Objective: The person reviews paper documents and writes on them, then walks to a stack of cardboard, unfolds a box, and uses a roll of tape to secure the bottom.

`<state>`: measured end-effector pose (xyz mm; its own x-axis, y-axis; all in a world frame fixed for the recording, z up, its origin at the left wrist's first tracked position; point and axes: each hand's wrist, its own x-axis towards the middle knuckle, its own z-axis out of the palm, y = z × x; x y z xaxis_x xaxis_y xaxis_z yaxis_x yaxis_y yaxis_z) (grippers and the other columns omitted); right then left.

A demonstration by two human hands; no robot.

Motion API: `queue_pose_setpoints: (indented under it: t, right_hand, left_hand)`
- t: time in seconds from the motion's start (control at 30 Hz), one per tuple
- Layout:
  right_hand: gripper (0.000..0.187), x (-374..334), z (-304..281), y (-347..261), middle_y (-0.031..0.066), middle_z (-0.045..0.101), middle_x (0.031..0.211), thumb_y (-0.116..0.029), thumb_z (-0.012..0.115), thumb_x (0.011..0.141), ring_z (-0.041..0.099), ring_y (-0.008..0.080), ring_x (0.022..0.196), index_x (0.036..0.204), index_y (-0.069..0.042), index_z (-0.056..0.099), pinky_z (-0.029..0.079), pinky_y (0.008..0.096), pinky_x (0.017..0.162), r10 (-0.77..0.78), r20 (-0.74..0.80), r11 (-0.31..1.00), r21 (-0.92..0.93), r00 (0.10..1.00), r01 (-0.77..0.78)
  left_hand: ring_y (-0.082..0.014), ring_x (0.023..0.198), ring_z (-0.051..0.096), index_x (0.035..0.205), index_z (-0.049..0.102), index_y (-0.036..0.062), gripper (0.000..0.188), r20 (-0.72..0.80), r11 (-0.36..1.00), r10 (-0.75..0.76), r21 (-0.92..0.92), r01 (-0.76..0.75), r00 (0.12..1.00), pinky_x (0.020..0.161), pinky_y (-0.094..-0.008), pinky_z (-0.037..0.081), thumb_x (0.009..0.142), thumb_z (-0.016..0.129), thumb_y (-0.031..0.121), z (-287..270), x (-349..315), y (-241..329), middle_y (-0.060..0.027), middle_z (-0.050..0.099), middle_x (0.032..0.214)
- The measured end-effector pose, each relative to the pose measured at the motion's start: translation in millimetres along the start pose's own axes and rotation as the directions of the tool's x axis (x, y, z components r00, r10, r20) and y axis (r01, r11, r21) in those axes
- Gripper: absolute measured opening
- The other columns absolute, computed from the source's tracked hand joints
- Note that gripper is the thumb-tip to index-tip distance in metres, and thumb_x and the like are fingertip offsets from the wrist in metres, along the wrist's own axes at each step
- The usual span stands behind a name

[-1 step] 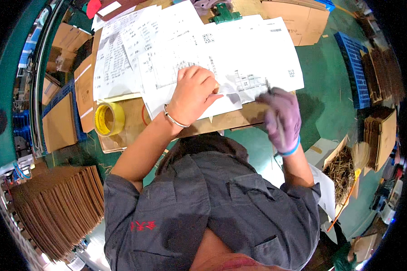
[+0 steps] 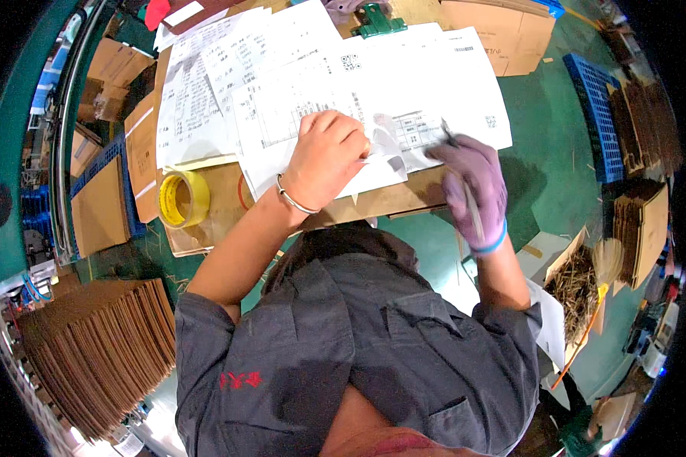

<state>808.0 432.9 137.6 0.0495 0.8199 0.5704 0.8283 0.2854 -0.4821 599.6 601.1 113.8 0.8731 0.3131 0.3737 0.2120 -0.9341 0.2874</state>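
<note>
Head view: pen [image 2: 450, 137] in the gloved right hand [image 2: 472, 186], sheet edge hidden under the bare left hand [image 2: 329, 156]

The right hand is closed around the pen, whose dark tip points away from the wrist, over the printed sheets [image 2: 461, 84]. The middle of the pen disappears behind the curled fingers, and the hand is blurred; whether the tip touches paper cannot be told.

The left hand rests on the sheets, its fingers bent and the fingertips mostly turned out of sight. A raised, creased bit of paper shows just beside its thumb, but whether the hand pinches it or only presses it down is hard to make out. The sheets spread beyond both hands and to the left hand's left; the print nearest the left hand is partly covered by it, and glare washes out much of the rest.

Below and left of the left hand, a yellow tape roll [image 2: 200, 199] stands near the corner of the cardboard [image 2: 229, 221] under the sheets. Well beyond the left hand, a green clip [image 2: 379, 23] sits at the sheets' far side, next to a greyish-purple bundle [image 2: 352, 7] cut off by the upper edge.
</note>
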Motion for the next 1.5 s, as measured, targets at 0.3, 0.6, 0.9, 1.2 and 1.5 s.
queue_pose_setpoints:
  t: [0.3, 0.6, 0.9, 1.2, 1.5]
  right_hand:
    - [0.029, 34, 53, 43, 0.0113, 0.071, 0.104, -0.011, 0.074, 0.081, 0.065, 0.0368, 0.105, 0.11, -0.01, 0.067, 0.052, 0.0446, 0.093, -0.233, 0.209, 0.955, 0.231, 0.95, 0.184]
    - [0.032, 29, 54, 29, 0.0089, 0.068, 0.097, -0.027, 0.079, 0.077, 0.065, 0.0317, 0.102, 0.106, -0.017, 0.068, 0.052, 0.043, 0.087, -0.247, 0.231, 0.967, -0.006, 0.941, 0.256]
    - [0.034, 33, 55, 30, 0.0085, 0.067, 0.1, -0.026, 0.08, 0.076, 0.064, 0.0321, 0.106, 0.107, -0.017, 0.069, 0.05, 0.0425, 0.088, -0.249, 0.249, 0.965, -0.015, 0.936, 0.26]
    - [0.038, 32, 56, 25, 0.0087, 0.066, 0.1, -0.02, 0.081, 0.074, 0.063, 0.0324, 0.104, 0.11, -0.016, 0.069, 0.05, 0.044, 0.088, -0.243, 0.262, 0.965, -0.033, 0.934, 0.26]
    - [0.04, 31, 57, 25, 0.0096, 0.066, 0.103, -0.018, 0.083, 0.072, 0.062, 0.0331, 0.105, 0.11, -0.016, 0.069, 0.05, 0.0437, 0.088, -0.258, 0.267, 0.962, -0.019, 0.928, 0.273]
  left_hand:
    - [-0.0305, 0.1, 0.069, 0.085, 0.058, 0.0048, 0.011, -0.056, 0.921, 0.215, 0.345, -0.183, 0.975, 0.08, -0.0375, 0.056, 0.081, 0.067, 0.01, -12, -48, 63, -0.0182, 0.07, 0.113]
    - [-0.0238, 0.106, 0.066, 0.119, 0.067, 0.0155, 0.032, 0.044, 0.898, 0.003, 0.439, -0.022, 0.999, 0.075, -0.0306, 0.052, 0.089, 0.058, 0.021, -1, -64, 90, -0.0126, 0.068, 0.121]
    - [-0.0197, 0.109, 0.059, 0.126, 0.065, 0.0172, 0.037, 0.108, 0.931, 0.143, 0.322, -0.171, 0.984, 0.082, -0.0321, 0.048, 0.09, 0.06, 0.018, -28, -124, 68, -0.0083, 0.06, 0.135]
    - [-0.0289, 0.121, 0.056, 0.123, 0.065, 0.0069, 0.037, 0.12, 0.897, -0.161, 0.433, 0.094, 0.98, 0.101, -0.0467, 0.046, 0.088, 0.059, 0.016, -33, -127, 71, -0.0124, 0.058, 0.139]
    - [-0.0272, 0.132, 0.053, 0.125, 0.064, 0.0157, 0.039, 0.375, 0.924, -0.133, 0.383, -0.023, 0.917, 0.112, -0.0541, 0.038, 0.086, 0.062, 0.016, -87, -229, 54, -0.006, 0.059, 0.14]
